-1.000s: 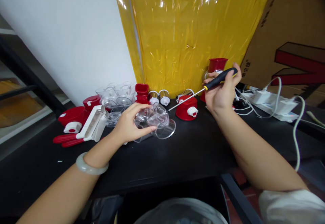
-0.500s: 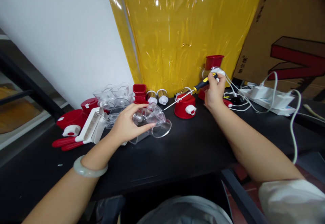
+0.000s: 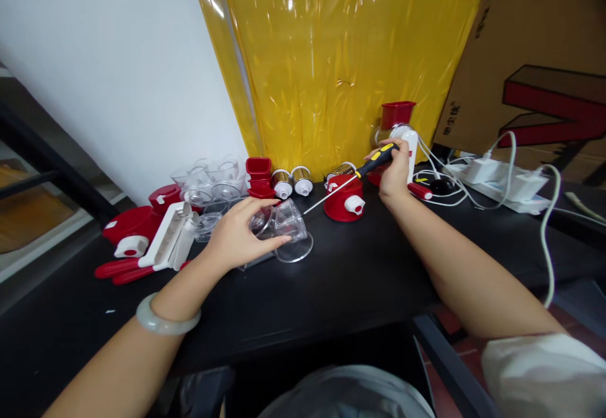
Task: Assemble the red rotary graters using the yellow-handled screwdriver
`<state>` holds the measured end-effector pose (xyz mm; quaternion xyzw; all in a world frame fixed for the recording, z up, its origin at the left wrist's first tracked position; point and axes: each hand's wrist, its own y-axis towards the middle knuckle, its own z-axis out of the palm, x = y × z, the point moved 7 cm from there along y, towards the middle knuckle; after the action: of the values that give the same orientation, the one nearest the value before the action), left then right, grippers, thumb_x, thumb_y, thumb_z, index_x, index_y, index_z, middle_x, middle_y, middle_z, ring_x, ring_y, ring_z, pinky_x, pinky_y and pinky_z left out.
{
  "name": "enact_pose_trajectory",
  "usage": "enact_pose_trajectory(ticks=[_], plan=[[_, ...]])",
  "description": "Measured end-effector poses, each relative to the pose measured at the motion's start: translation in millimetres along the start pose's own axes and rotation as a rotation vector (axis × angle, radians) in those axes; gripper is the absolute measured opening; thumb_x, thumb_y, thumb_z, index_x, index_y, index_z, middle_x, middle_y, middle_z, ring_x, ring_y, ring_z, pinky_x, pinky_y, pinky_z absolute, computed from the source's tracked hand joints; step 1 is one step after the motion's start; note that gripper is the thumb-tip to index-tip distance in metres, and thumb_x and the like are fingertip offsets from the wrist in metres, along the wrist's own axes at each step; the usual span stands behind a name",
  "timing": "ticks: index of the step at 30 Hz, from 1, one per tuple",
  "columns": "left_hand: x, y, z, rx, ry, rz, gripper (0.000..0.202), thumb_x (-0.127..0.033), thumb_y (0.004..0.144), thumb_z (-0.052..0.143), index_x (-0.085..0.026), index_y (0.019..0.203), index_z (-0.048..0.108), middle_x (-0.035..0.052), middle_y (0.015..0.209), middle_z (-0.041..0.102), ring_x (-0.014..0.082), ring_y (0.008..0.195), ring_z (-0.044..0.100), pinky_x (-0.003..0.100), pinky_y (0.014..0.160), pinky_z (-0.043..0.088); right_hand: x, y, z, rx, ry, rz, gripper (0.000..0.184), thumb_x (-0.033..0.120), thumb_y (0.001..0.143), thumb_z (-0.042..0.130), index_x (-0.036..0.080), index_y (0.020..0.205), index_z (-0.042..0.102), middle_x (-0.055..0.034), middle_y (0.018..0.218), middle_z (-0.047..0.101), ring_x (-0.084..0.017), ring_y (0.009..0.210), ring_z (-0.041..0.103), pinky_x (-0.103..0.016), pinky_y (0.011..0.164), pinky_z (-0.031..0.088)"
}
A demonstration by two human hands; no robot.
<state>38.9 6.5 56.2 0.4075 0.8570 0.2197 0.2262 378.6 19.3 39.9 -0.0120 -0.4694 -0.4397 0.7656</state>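
Observation:
My left hand (image 3: 243, 232) is wrapped round a clear plastic housing (image 3: 290, 221), thumb in front and fingers behind. Its round open rim faces down and to the right, low over the black table. A screwdriver (image 3: 376, 160) with a black and yellow handle is gripped in my right hand (image 3: 395, 168). The long thin shaft slants down to the left, and its tip lies just right of the clear housing, seemingly apart from it. Behind the shaft stands a red base (image 3: 341, 203) with a white knob.
Left of my hand lie red bases (image 3: 135, 225), a white part with red handles (image 3: 163, 241) and several clear housings (image 3: 208, 181). Metal drum graters (image 3: 302, 181) and a red hopper (image 3: 259, 175) stand at the back. A power strip (image 3: 509, 191) with white cables is at right.
The clear housing has turned a little in my left hand, its rim now lower. My right hand and the screwdriver have shifted slightly left and down, and the tip has drawn clear of the housing.

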Motion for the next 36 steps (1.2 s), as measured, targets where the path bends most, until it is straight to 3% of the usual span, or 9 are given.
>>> enact_pose_trajectory(ticks=[3, 10, 15, 18, 23, 26, 30, 32, 36], plan=[[0.1, -0.2, 0.6, 0.007, 0.004, 0.005, 0.062, -0.053, 0.072, 0.077, -0.024, 0.125, 0.061, 0.0079, 0.117, 0.067, 0.0276, 0.107, 0.064, 0.043, 0.095, 0.051, 1.5, 2.2, -4.2, -0.044, -0.072, -0.11, 0.017, 0.041, 0.085, 0.054, 0.024, 0.087, 0.056, 0.0046, 0.07, 0.051, -0.011, 0.059, 0.054, -0.019, 0.043, 0.042], [-1.3, -0.8, 0.7, 0.007, 0.015, 0.014, 0.062, -0.054, 0.072, 0.077, -0.025, 0.124, 0.06, 0.0074, 0.116, 0.066, 0.0275, 0.107, 0.064, 0.043, 0.094, 0.051, -10.4, 8.9, -8.0, -0.06, -0.167, -0.045, 0.032, 0.044, 0.073, 0.075, 0.025, 0.08, 0.051, 0.0111, 0.058, 0.04, -0.005, 0.038, 0.034, -0.017, 0.034, 0.028], [-1.4, -0.6, 0.6, 0.007, 0.012, 0.016, 0.062, -0.054, 0.073, 0.076, -0.024, 0.124, 0.06, 0.0076, 0.116, 0.066, 0.0274, 0.108, 0.063, 0.043, 0.095, 0.05, -19.2, 13.0, -17.1, -0.08, -0.234, -0.034, 0.031, 0.052, 0.083, 0.06, 0.023, 0.073, 0.052, 0.0089, 0.056, 0.043, -0.007, 0.039, 0.038, -0.019, 0.034, 0.032], [-0.6, -1.0, 1.2, 0.01, 0.012, 0.012, 0.06, -0.053, 0.073, 0.076, -0.025, 0.123, 0.06, 0.0072, 0.116, 0.065, 0.0277, 0.108, 0.063, 0.043, 0.094, 0.05, -18.8, 12.7, -19.9, -0.096, -0.235, -0.04, 0.031, 0.047, 0.088, 0.047, 0.021, 0.074, 0.059, 0.0053, 0.062, 0.049, -0.009, 0.043, 0.045, -0.021, 0.035, 0.036], [-6.6, -2.8, -3.0, -0.01, 0.041, 0.022, 0.059, -0.054, 0.072, 0.077, -0.024, 0.12, 0.06, 0.0076, 0.112, 0.065, 0.0275, 0.104, 0.063, 0.043, 0.092, 0.051, 0.6, 12.0, -10.3, -0.026, -0.179, -0.117, 0.028, 0.05, 0.081, 0.062, 0.021, 0.081, 0.063, 0.0055, 0.064, 0.048, -0.009, 0.046, 0.046, -0.022, 0.039, 0.04], [-14.9, -4.1, -13.6, -0.104, 0.091, 0.068, 0.06, -0.052, 0.072, 0.077, -0.023, 0.121, 0.059, 0.0077, 0.112, 0.064, 0.0274, 0.105, 0.062, 0.042, 0.093, 0.05, 17.5, 12.5, -10.0, -0.056, -0.172, -0.231, 0.037, 0.058, 0.075, 0.069, 0.023, 0.079, 0.056, 0.0069, 0.062, 0.045, -0.008, 0.045, 0.043, -0.021, 0.04, 0.037], [-21.2, -6.7, -28.4, -0.276, 0.17, 0.128, 0.059, -0.049, 0.072, 0.079, -0.022, 0.12, 0.059, 0.0072, 0.108, 0.063, 0.0266, 0.103, 0.062, 0.04, 0.091, 0.05, 25.4, 12.1, -10.4, -0.044, -0.163, -0.31, 0.046, 0.068, 0.085, 0.045, 0.024, 0.077, 0.051, 0.0041, 0.063, 0.045, -0.01, 0.045, 0.046, -0.023, 0.038, 0.035], [-21.4, -7.8, -31.1, -0.33, 0.221, 0.155, 0.06, -0.049, 0.071, 0.08, -0.022, 0.12, 0.059, 0.0075, 0.106, 0.063, 0.0268, 0.101, 0.062, 0.039, 0.089, 0.051, 22.5, 11.6, -9.7, -0.008, -0.133, -0.291, 0.046, 0.066, 0.088, 0.038, 0.023, 0.081, 0.053, 0.0019, 0.066, 0.048, -0.013, 0.049, 0.051, -0.024, 0.038, 0.036], [-17.9, -9.4, -32.5, -0.404, 0.322, 0.194, 0.063, -0.05, 0.07, 0.081, -0.022, 0.122, 0.06, 0.0088, 0.107, 0.063, 0.0271, 0.098, 0.061, 0.04, 0.086, 0.051, 16.5, 9.9, -6.2, 0.048, -0.137, -0.253, 0.036, 0.058, 0.086, 0.047, 0.023, 0.085, 0.058, 0.0004, 0.07, 0.052, -0.013, 0.052, 0.053, -0.023, 0.038, 0.037]])
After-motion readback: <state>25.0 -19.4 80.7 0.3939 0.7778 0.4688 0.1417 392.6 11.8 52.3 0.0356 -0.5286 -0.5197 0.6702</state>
